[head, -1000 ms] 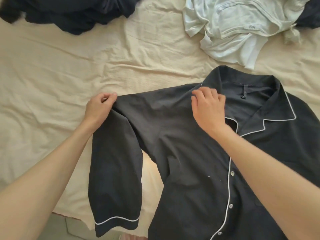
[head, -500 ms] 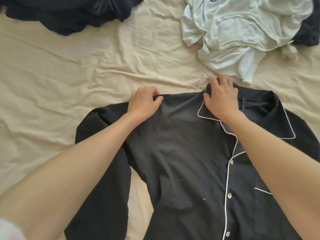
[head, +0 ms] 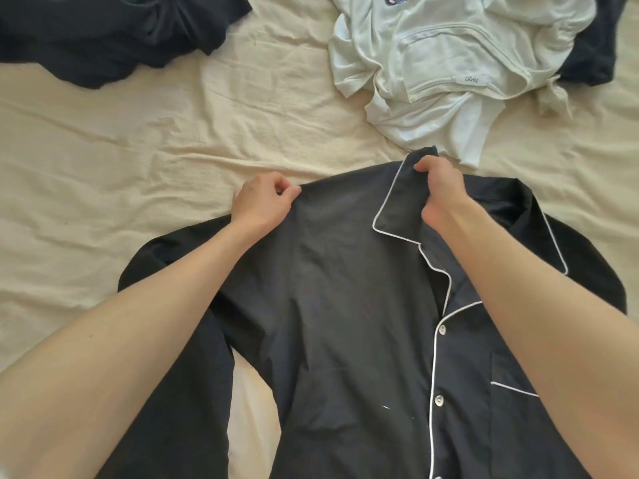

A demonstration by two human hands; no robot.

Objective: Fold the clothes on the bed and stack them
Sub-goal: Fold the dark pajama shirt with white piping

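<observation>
Black white-piped pyjama shirt (head: 345, 323) now squared up; left hand (head: 262, 202) pinching shoulder, right hand (head: 439, 191) pinching collar, ready for folding.

A wrinkled cream bedsheet (head: 145, 160) covers the bed in soft light.

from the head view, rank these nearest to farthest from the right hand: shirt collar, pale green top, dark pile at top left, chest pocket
Measured from the right hand:
1. Shirt collar, pinched in it.
2. Pale green top, just beyond.
3. Chest pocket, lower right.
4. Dark pile, far top left.
</observation>
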